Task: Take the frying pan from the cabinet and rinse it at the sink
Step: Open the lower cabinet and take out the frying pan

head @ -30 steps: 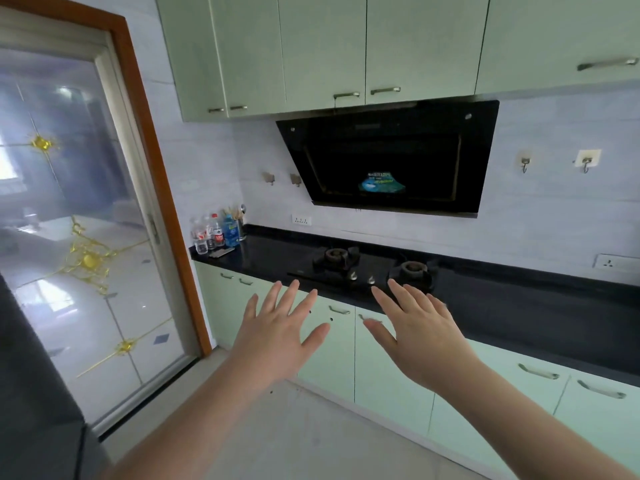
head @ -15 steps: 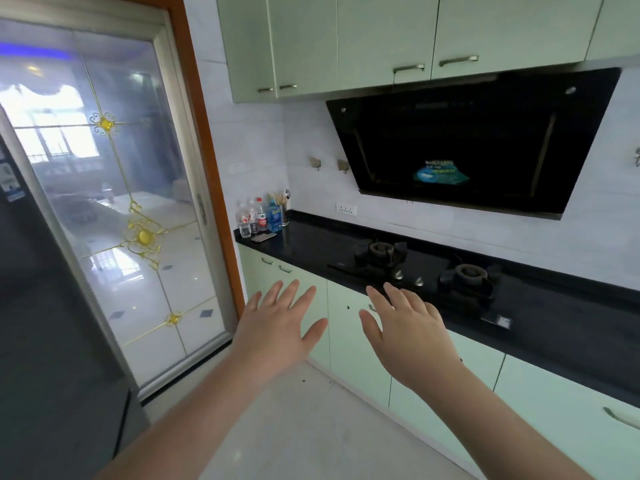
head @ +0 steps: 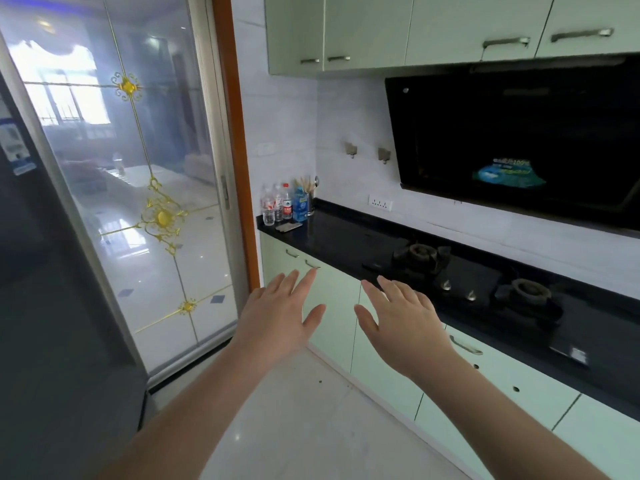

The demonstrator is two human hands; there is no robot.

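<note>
My left hand (head: 277, 317) and my right hand (head: 401, 323) are held out in front of me, palms down, fingers spread, holding nothing. They hover in the air before the pale green lower cabinets (head: 332, 317), whose doors are all closed. Pale green upper cabinets (head: 367, 29) along the top are closed too. No frying pan and no sink show in this view.
A black countertop (head: 346, 233) carries a two-burner gas hob (head: 460, 278) under a black range hood (head: 512, 140). Several bottles (head: 284, 206) stand at its left end. A glass sliding door (head: 138, 188) is on the left, a dark fridge (head: 41, 306) nearer me. Pale floor (head: 294, 417) lies below.
The view has swung left and closer to the counter's left end; the door and bottles now fill more of the frame. Both hands stay spread and empty.
</note>
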